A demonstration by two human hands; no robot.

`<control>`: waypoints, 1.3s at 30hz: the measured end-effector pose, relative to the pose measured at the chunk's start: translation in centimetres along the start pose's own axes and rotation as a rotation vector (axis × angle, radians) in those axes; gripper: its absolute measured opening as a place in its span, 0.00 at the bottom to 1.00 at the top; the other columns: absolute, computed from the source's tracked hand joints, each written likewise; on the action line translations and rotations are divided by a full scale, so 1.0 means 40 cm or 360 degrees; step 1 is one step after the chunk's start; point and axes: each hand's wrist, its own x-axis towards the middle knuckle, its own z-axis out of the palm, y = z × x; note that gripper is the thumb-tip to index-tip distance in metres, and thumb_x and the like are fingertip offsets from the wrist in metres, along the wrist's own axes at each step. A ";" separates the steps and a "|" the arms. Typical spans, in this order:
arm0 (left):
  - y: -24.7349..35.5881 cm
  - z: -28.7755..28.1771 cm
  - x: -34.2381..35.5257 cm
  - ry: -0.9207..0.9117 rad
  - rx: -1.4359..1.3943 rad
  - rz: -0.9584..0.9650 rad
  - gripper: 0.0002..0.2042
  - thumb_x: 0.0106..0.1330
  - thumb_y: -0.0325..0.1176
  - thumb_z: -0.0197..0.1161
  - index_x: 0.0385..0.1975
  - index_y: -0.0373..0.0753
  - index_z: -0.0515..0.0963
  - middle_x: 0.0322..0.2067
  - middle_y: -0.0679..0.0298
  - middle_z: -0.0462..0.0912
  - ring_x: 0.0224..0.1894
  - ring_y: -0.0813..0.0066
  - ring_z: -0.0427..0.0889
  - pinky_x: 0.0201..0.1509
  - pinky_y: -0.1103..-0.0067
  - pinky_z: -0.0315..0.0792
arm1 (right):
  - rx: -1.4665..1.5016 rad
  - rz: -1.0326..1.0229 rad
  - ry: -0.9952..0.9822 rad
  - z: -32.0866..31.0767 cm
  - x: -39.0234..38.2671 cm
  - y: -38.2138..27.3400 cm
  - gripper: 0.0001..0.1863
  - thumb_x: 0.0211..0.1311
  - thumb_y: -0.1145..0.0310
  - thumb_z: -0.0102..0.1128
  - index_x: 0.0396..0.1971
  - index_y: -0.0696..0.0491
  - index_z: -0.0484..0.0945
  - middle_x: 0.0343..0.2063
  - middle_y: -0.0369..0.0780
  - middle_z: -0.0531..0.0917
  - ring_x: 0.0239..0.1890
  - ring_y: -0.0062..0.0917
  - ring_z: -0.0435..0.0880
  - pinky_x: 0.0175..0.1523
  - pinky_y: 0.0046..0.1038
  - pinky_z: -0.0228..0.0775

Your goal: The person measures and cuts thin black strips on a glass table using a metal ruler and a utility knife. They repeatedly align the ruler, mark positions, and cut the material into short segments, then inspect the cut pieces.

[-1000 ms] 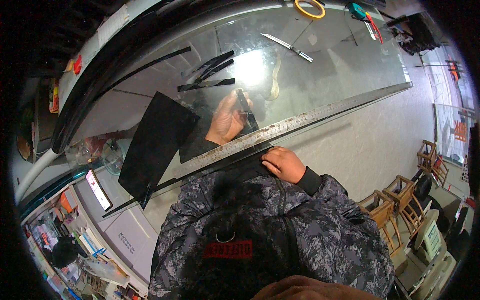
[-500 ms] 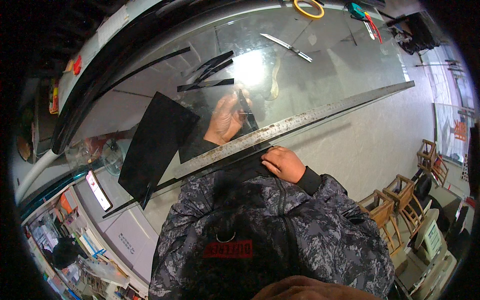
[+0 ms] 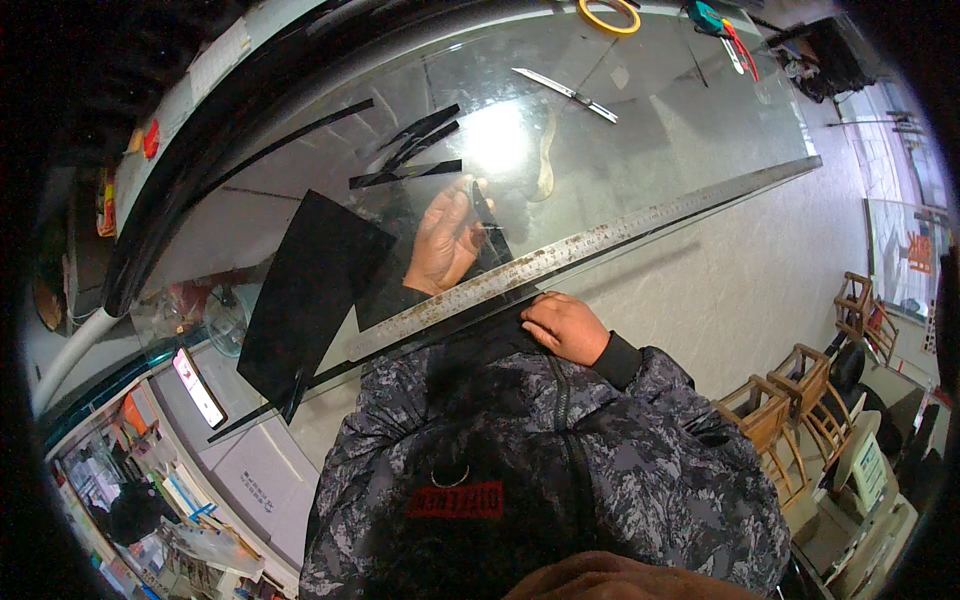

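My left hand (image 3: 440,245) is beyond the long steel ruler (image 3: 580,245), which crosses in front of its wrist. Its fingers are closed beside a narrow dark piece (image 3: 491,225) that slants down to the ruler; its exact kind is unclear. On the near side of the ruler, my right hand (image 3: 567,328) rests by the glass edge with curled fingers, over dark material. What its fingertips grip is hidden. Left of my left hand lies a large black sheet (image 3: 310,290). Several black strips (image 3: 405,174) lie farther away on the glass tabletop (image 3: 660,120).
A snap-off cutter knife (image 3: 565,95), yellow tape roll (image 3: 609,15) and red-handled tool (image 3: 740,50) lie at the far side. A lit phone (image 3: 199,388) is at left, above a cluttered shelf (image 3: 150,500). Wooden stools (image 3: 765,408) stand at right.
The view shifts slightly, so the tabletop things sit a little farther left. Both hands hold nearly the same places, and the ruler stays between them.
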 end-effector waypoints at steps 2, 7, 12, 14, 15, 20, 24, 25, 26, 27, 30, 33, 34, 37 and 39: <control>-0.003 0.004 0.004 -0.0029 -0.0021 0.0040 0.16 0.71 0.31 0.63 0.56 0.36 0.74 0.53 0.59 0.79 0.50 0.70 0.81 0.54 0.83 0.80 | 0.0007 0.0005 -0.0009 0.000 0.000 0.001 0.09 0.63 0.66 0.63 0.38 0.56 0.81 0.36 0.45 0.83 0.43 0.42 0.81 0.51 0.40 0.73; -0.007 -0.001 0.017 -0.0029 0.0053 0.0036 0.15 0.73 0.31 0.61 0.56 0.37 0.74 0.48 0.63 0.82 0.46 0.75 0.82 0.52 0.78 0.80 | -0.0005 0.0004 0.0023 0.001 -0.003 0.003 0.09 0.62 0.66 0.63 0.38 0.56 0.81 0.36 0.46 0.83 0.43 0.43 0.82 0.51 0.40 0.74; -0.008 -0.012 0.020 -0.0005 0.0039 0.0041 0.15 0.71 0.28 0.63 0.55 0.38 0.75 0.48 0.61 0.82 0.46 0.72 0.83 0.53 0.76 0.80 | -0.0004 0.0007 0.0014 0.003 -0.003 0.006 0.10 0.62 0.66 0.63 0.38 0.56 0.81 0.37 0.46 0.83 0.43 0.42 0.82 0.51 0.40 0.74; -0.007 -0.014 0.020 -0.0038 0.0056 0.0046 0.14 0.70 0.27 0.63 0.54 0.38 0.75 0.48 0.61 0.82 0.46 0.72 0.83 0.52 0.76 0.80 | -0.0019 0.0015 0.0005 0.003 -0.004 0.007 0.10 0.63 0.66 0.63 0.39 0.56 0.81 0.37 0.45 0.83 0.44 0.42 0.81 0.51 0.40 0.74; -0.007 -0.014 0.020 -0.0043 0.0084 0.0051 0.14 0.70 0.27 0.63 0.54 0.38 0.75 0.48 0.61 0.82 0.46 0.71 0.83 0.53 0.76 0.80 | -0.0016 0.0016 0.0010 0.002 -0.004 0.007 0.10 0.63 0.66 0.63 0.39 0.56 0.81 0.37 0.45 0.83 0.44 0.42 0.81 0.51 0.40 0.74; -0.005 -0.007 0.013 -0.0013 0.0116 0.0104 0.14 0.70 0.27 0.62 0.54 0.38 0.75 0.50 0.59 0.82 0.46 0.71 0.82 0.53 0.76 0.78 | -0.0004 0.0015 0.0022 0.000 -0.006 0.006 0.09 0.63 0.66 0.63 0.38 0.55 0.81 0.37 0.45 0.82 0.43 0.42 0.81 0.51 0.40 0.73; 0.003 -0.004 0.000 -0.0053 0.0014 0.0025 0.14 0.73 0.28 0.60 0.56 0.37 0.74 0.52 0.60 0.80 0.50 0.71 0.81 0.55 0.75 0.77 | -0.0009 0.0021 0.0019 0.000 -0.005 0.009 0.09 0.62 0.67 0.63 0.38 0.56 0.81 0.36 0.46 0.82 0.43 0.43 0.81 0.51 0.41 0.73; 0.001 -0.003 0.000 -0.0058 0.0017 0.0040 0.14 0.73 0.28 0.59 0.56 0.37 0.74 0.52 0.60 0.80 0.50 0.71 0.80 0.56 0.76 0.77 | -0.0012 0.0028 0.0019 0.000 -0.005 0.009 0.09 0.62 0.67 0.63 0.38 0.56 0.81 0.36 0.46 0.82 0.43 0.43 0.81 0.50 0.41 0.73; -0.001 -0.004 0.000 -0.0061 0.0021 0.0054 0.14 0.74 0.28 0.59 0.56 0.37 0.74 0.53 0.60 0.80 0.51 0.71 0.80 0.56 0.76 0.76 | -0.0015 0.0051 0.0011 0.001 -0.005 0.009 0.09 0.62 0.67 0.63 0.38 0.56 0.81 0.36 0.46 0.82 0.43 0.43 0.81 0.50 0.41 0.73; -0.004 -0.005 0.004 -0.0067 0.0047 0.0067 0.14 0.73 0.28 0.59 0.57 0.36 0.74 0.53 0.60 0.80 0.52 0.72 0.80 0.56 0.76 0.76 | -0.0012 0.0036 0.0012 0.001 -0.005 0.009 0.09 0.62 0.67 0.63 0.38 0.56 0.81 0.36 0.46 0.82 0.43 0.43 0.81 0.50 0.41 0.73; -0.008 -0.011 0.019 -0.0056 0.0074 0.0080 0.14 0.73 0.27 0.60 0.57 0.36 0.74 0.52 0.60 0.80 0.52 0.73 0.79 0.57 0.76 0.76 | -0.0014 0.0035 -0.0002 0.002 -0.003 0.012 0.09 0.62 0.67 0.63 0.38 0.56 0.81 0.36 0.47 0.82 0.43 0.44 0.81 0.50 0.41 0.73; -0.007 -0.017 0.024 -0.0001 0.0025 0.0035 0.14 0.72 0.26 0.61 0.55 0.37 0.75 0.52 0.60 0.80 0.51 0.73 0.80 0.58 0.75 0.77 | -0.0020 0.0049 -0.0012 0.001 -0.006 0.014 0.09 0.62 0.67 0.63 0.38 0.56 0.81 0.37 0.47 0.82 0.44 0.44 0.81 0.50 0.41 0.73; -0.005 -0.018 0.023 0.0006 0.0030 0.0023 0.14 0.71 0.26 0.62 0.54 0.37 0.76 0.51 0.60 0.81 0.51 0.73 0.80 0.58 0.75 0.77 | -0.0019 0.0053 -0.0014 0.002 -0.007 0.015 0.09 0.62 0.67 0.63 0.38 0.56 0.81 0.37 0.47 0.82 0.44 0.44 0.81 0.51 0.41 0.73; -0.004 -0.016 0.018 -0.0022 0.0037 0.0010 0.12 0.70 0.26 0.64 0.51 0.38 0.76 0.51 0.61 0.81 0.50 0.73 0.81 0.57 0.75 0.78 | -0.0035 0.0036 0.0015 0.004 -0.007 0.018 0.09 0.62 0.67 0.64 0.37 0.56 0.81 0.36 0.46 0.82 0.43 0.43 0.81 0.50 0.40 0.74; -0.003 -0.011 0.018 -0.0028 0.0042 0.0019 0.11 0.70 0.26 0.64 0.50 0.40 0.77 0.50 0.61 0.82 0.50 0.72 0.81 0.57 0.75 0.78 | -0.0051 0.0038 0.0018 0.005 -0.008 0.018 0.09 0.62 0.67 0.64 0.37 0.56 0.81 0.35 0.46 0.82 0.43 0.43 0.81 0.50 0.40 0.74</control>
